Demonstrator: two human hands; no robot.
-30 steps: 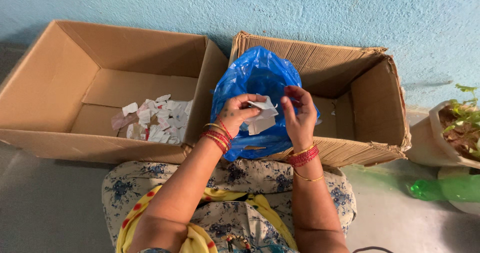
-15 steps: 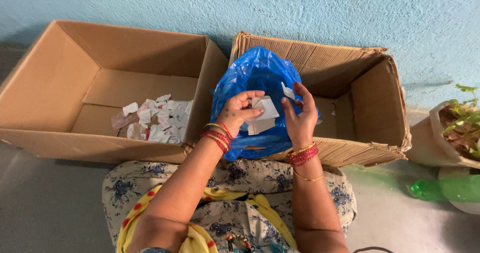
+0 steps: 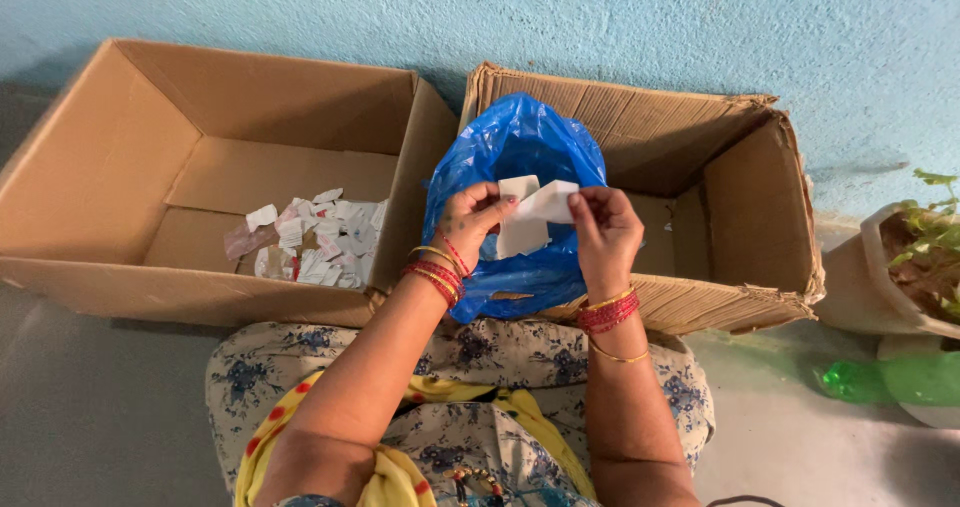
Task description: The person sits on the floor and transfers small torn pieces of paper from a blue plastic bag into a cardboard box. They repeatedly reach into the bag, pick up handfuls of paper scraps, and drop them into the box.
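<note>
A small stack of white paper pieces (image 3: 527,217) is held up over the mouth of a blue plastic bag (image 3: 515,147) that stands at the left end of the right cardboard box (image 3: 740,217). The left hand (image 3: 470,222) pinches the stack's left edge, fingers curled closed on it with the thumb on top. The right hand (image 3: 600,229) grips the top piece by its right edge between thumb and fingertips, the other fingers folded in. Half a second ago the right hand was open with fingers spread and a small scrap at its tips, clear of the stack; now it has closed on the top sheet, so both hands share the paper, which reads as a piece being peeled or pulled off the stack. In the left cardboard box (image 3: 100,167), many loose white and pinkish slips (image 3: 305,237) lie scattered near its front right corner. On the floor at far right lie a green plastic bottle (image 3: 900,379) and a potted plant (image 3: 925,257).
</note>
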